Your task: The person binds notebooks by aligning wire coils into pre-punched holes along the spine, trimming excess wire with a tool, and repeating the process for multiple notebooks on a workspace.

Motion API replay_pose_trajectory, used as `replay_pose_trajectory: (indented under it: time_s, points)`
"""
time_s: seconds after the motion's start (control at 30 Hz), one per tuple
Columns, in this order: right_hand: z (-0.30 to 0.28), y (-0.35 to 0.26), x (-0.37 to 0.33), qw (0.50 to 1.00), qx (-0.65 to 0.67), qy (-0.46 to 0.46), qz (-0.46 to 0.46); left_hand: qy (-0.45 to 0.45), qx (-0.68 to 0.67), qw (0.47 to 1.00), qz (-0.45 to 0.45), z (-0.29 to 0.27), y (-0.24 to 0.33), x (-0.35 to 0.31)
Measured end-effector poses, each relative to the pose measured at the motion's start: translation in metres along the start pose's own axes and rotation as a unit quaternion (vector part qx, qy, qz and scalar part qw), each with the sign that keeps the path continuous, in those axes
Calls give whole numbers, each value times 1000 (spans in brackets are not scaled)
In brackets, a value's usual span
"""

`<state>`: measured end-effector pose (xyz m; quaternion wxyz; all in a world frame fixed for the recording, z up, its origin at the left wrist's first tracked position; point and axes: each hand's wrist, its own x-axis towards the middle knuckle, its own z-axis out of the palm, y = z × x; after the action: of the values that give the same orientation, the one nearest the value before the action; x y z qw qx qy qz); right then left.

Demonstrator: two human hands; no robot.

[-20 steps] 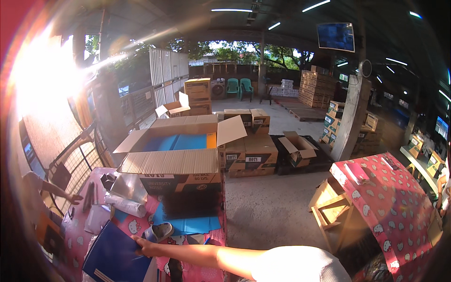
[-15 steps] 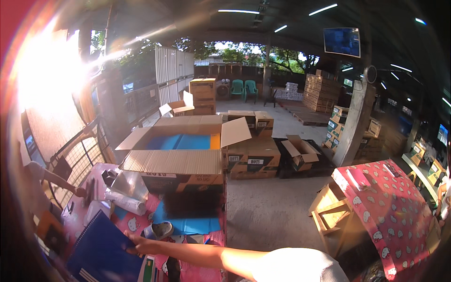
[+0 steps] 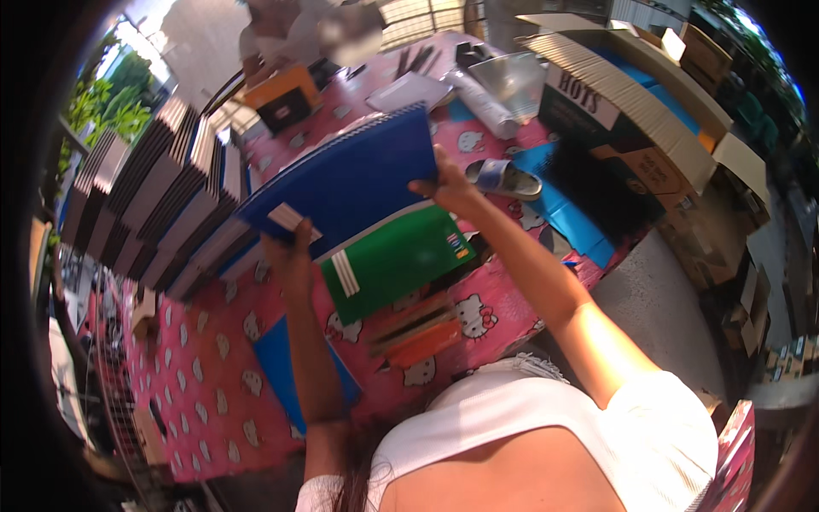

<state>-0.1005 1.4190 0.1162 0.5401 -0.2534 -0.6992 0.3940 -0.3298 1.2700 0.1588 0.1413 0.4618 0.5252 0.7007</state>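
Both my hands hold a stack of blue spiral notebooks (image 3: pixel 358 175), tilted above the table. My left hand (image 3: pixel 292 256) grips its near left corner, and my right hand (image 3: pixel 445 183) grips its right edge. Just below the stack, a green notebook (image 3: pixel 394 260) with a white stripe lies on the pink cat-patterned tablecloth (image 3: pixel 213 367). Orange and brown flat items (image 3: pixel 418 333) lie next to the green notebook, towards me. A blue book (image 3: pixel 277 367) lies flat beside my left forearm.
Tall leaning rows of notebooks (image 3: pixel 149 200) fill the table's left side. A tape roll (image 3: pixel 505 177), a white tube (image 3: pixel 482 101) and a clear bag sit beyond the stack. An open cardboard box (image 3: pixel 631 94) stands on the right, with more boxes on the concrete floor (image 3: pixel 674 299).
The view has swung down from the yard and boxes to the table. One arm reached toward a blue notebook before; now both hands hold the blue stack up.
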Motion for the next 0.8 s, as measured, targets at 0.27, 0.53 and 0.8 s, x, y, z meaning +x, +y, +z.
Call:
replay_pose_trajectory:
  time_s: [0.27, 0.53, 0.8]
  points:
    - [-49, -60, -65, 982, -105, -148, 58, -30, 248, 967, -45, -16, 58, -66]
    - [-56, -66, -171, 977, -92, -192, -19, 50, 173, 969, -170, -46, 112, -163]
    - [-47, 6, -222, 965, -82, -221, 114, 30, 275, 927, 254, 53, 138, -158]
